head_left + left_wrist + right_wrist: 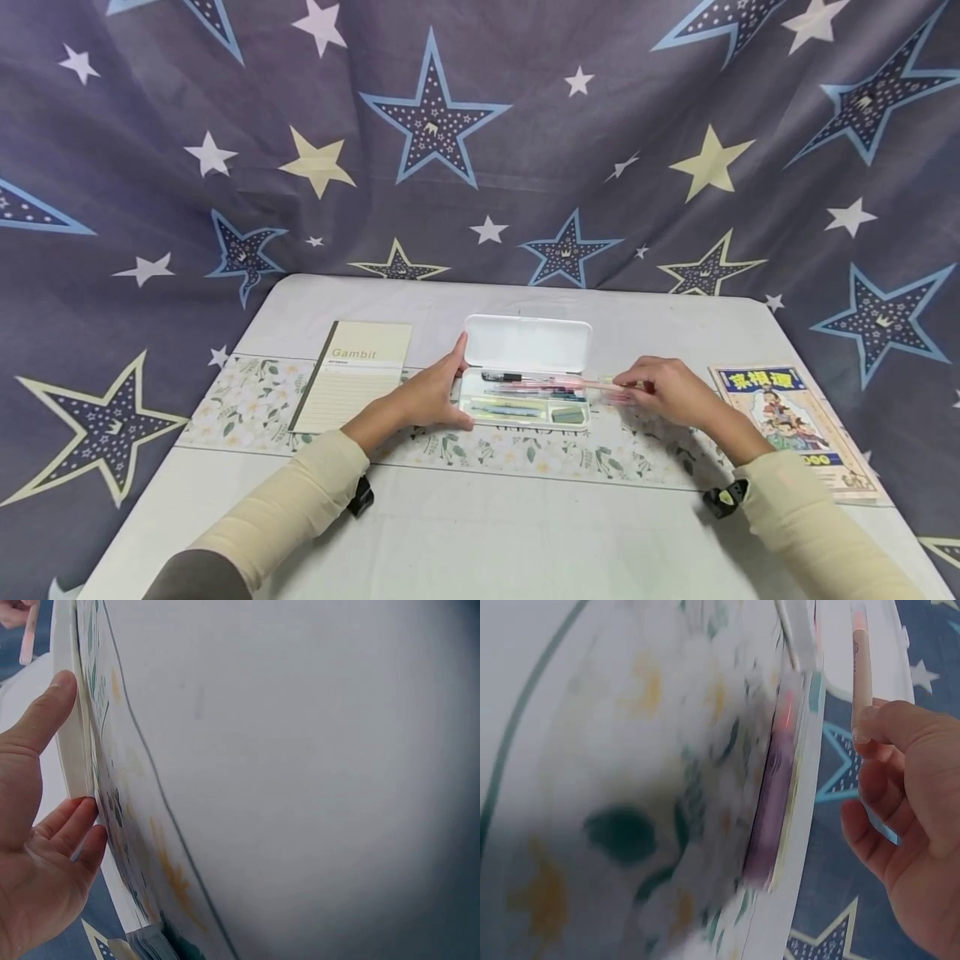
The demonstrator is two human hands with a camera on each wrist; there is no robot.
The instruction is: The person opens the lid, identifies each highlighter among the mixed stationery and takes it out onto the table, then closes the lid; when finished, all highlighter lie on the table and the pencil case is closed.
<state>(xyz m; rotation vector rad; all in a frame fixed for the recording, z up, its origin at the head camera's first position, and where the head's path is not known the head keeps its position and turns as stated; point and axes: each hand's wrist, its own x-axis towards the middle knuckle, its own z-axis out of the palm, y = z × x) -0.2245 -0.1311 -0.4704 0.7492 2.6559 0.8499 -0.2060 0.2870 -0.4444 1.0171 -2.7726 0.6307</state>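
Observation:
A white pencil case [528, 342] stands open on the table, its lid raised at the back. My left hand [431, 393] grips the case's left end, thumb at the front corner and fingers toward the lid. Between the thumb and fingers of my right hand [667, 388] is a pale pink pen [862, 671], its far end over the case. Inside lie a black pen [506, 377], several coloured pens [510, 408] and a grey-green block [567, 415], perhaps an eraser. A purple pen [774, 787] lies on the table beneath my right hand, near a yellowish one.
A beige notebook [360, 375] marked Gambit lies left of the case. To the right, under my right forearm, is a colourful booklet [780, 408]. A floral strip [255, 400] crosses the white table, and a star-patterned curtain [495, 167] hangs behind it.

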